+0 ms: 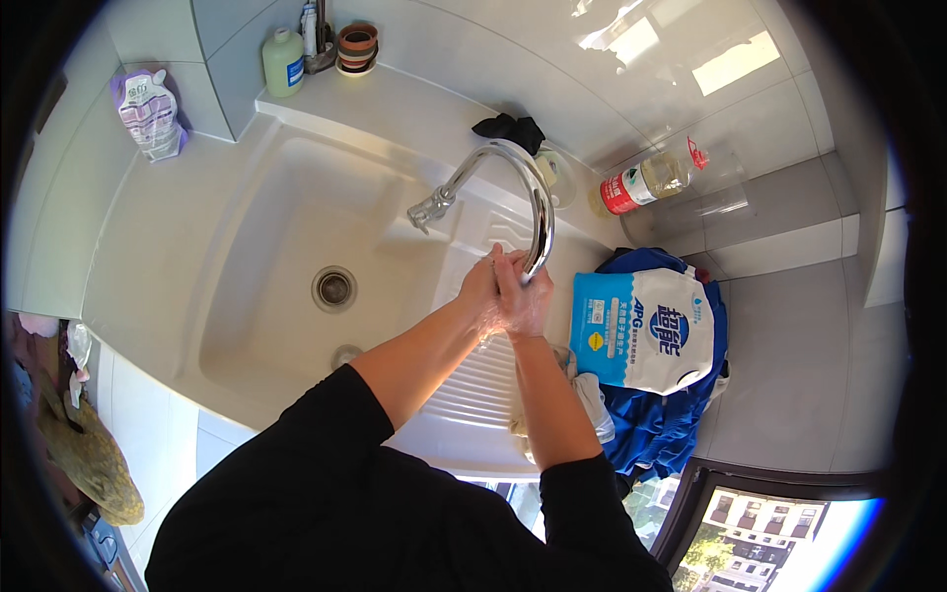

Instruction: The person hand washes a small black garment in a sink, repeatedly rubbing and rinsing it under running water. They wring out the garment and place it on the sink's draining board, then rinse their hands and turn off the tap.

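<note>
My left hand (pixel 482 283) and my right hand (pixel 527 307) are pressed together, wet, beneath one end of the curved chrome faucet (pixel 544 214). The right fingers lie across the left hand. Between the palms nothing can be seen, and part of the left fingers is hidden. Water glistens at the wrists. Both hands are above the ribbed washboard (pixel 473 392) at the right side of a white laundry sink (pixel 244 259). Left of them is the basin with its round metal drain (pixel 334 288).
Right of the hands, a blue-and-white detergent bag (pixel 644 329) lies on blue clothing (pixel 651 433). A clear bottle of liquid (pixel 644 185), a black cloth (pixel 510 132), a soap dish (pixel 564 185), stacked pots (pixel 357 48) and a green bottle (pixel 282 63) line the back. A purple pouch (pixel 150 117) stands far left.
</note>
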A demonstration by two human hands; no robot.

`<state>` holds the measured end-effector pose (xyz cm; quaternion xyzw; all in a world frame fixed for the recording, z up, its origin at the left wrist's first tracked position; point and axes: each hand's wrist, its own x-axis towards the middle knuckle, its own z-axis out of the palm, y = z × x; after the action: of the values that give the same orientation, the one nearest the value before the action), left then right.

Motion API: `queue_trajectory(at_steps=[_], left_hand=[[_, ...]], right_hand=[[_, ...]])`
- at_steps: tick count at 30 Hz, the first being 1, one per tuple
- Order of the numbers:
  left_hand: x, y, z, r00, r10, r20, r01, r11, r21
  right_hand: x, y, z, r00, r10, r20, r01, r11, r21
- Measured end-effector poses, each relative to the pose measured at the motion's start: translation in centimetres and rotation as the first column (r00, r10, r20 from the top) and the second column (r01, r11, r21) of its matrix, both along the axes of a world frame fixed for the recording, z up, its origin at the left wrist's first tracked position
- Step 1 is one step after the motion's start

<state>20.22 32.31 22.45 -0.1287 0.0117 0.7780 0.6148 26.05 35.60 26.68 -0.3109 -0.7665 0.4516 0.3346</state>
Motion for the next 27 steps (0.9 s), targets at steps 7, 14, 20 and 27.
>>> queue_trajectory(at_steps=[7,14,20,27], left_hand=[[1.1,0.2,-1.8,0.943,-0.063,-0.327,-0.089,0.897,-0.432],[-0.1,-0.7,-2.8,0.832,-0.256,-0.493,-0.046,0.853,-0.520],[-2.1,-4.1,-4.7,0.910,-0.329,-0.254,0.173,0.855,-0.488],[-8.1,-11.6,-7.2,0.932,-0.215,-0.290,0.054,0.877,-0.477]], right_hand=[[-0.5,0.4,-1.4,0.984,-0.138,0.117,0.141,0.990,-0.020],[-0.5,1.6,-5.5,0.988,-0.131,0.078,0.152,0.890,-0.431],[2.7,0.8,-10.5,0.996,0.083,0.030,-0.051,0.815,-0.577],[13.0,-8.7,-13.8,0.675,-0.189,0.713,-0.204,0.881,0.427]])
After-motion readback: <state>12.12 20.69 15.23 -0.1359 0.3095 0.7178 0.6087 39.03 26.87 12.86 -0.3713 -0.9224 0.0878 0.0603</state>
